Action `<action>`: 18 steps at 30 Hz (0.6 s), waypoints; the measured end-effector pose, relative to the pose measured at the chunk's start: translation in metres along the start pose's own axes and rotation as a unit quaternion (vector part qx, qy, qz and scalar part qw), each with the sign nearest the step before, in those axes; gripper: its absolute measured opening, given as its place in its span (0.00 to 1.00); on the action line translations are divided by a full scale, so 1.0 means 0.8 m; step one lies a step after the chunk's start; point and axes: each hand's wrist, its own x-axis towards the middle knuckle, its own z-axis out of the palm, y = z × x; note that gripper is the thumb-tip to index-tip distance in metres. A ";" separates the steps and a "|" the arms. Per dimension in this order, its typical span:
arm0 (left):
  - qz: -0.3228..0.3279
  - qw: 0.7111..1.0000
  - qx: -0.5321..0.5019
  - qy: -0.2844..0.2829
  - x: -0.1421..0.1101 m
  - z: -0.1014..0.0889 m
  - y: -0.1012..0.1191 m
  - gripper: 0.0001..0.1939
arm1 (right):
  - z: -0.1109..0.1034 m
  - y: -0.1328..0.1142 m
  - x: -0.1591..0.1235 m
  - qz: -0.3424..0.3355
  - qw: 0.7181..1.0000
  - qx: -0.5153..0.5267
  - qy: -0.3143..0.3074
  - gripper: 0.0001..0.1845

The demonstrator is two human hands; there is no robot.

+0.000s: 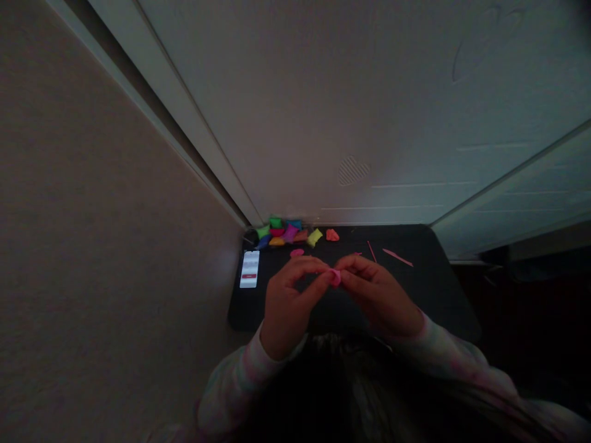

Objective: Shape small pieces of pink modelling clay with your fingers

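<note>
L hand (289, 298) & R hand (381, 295) both pinch the pink bit (335, 279) btwn thumb & fingertips, held up over the dark table (252, 314), R hand's other fingers curled. Just beyond L hand: pink disc (297, 253), partly hidden. Past R hand: thin stick (372, 251), w/ a longer pink tool (398, 257) to its right. Farther back, nr the white panel (286, 135): orange lump (332, 235), then coloured packs (290, 232) bunched to its left. Phone (250, 269), screen lit, nr table's left edge.

No writing can be read; the phone screen (250, 266) seems to bear text, too small.
</note>
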 end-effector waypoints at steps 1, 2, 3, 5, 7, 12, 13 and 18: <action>-0.002 1.000 -0.003 0.002 0.000 0.001 -0.001 0.02 | 0.001 0.000 0.000 0.006 1.000 0.011 0.004 0.05; -0.004 1.000 -0.004 0.004 0.000 0.002 -0.001 0.02 | 0.001 0.000 0.000 0.014 1.000 0.021 0.006 0.06; -0.005 1.000 -0.003 0.007 0.000 0.002 -0.001 0.02 | 0.002 -0.001 0.001 0.021 0.999 0.030 0.009 0.07; -0.001 1.000 0.005 0.011 0.000 0.003 -0.002 0.03 | 0.003 -0.002 0.001 0.035 0.998 0.046 0.011 0.08; 0.010 1.000 0.018 0.016 0.001 0.003 -0.002 0.02 | 0.004 -0.003 0.001 0.045 0.997 0.060 0.011 0.09; 0.013 0.999 0.028 0.035 0.003 0.007 -0.004 0.02 | 0.006 -0.005 0.002 0.042 0.997 0.071 0.006 0.08; 0.011 0.999 0.029 0.033 0.003 0.007 -0.004 0.02 | 0.006 -0.005 0.002 0.043 0.996 0.077 0.005 0.08; 0.005 0.998 0.057 0.012 0.002 0.006 -0.004 0.05 | 0.003 -0.003 0.004 0.062 0.991 0.118 -0.002 0.06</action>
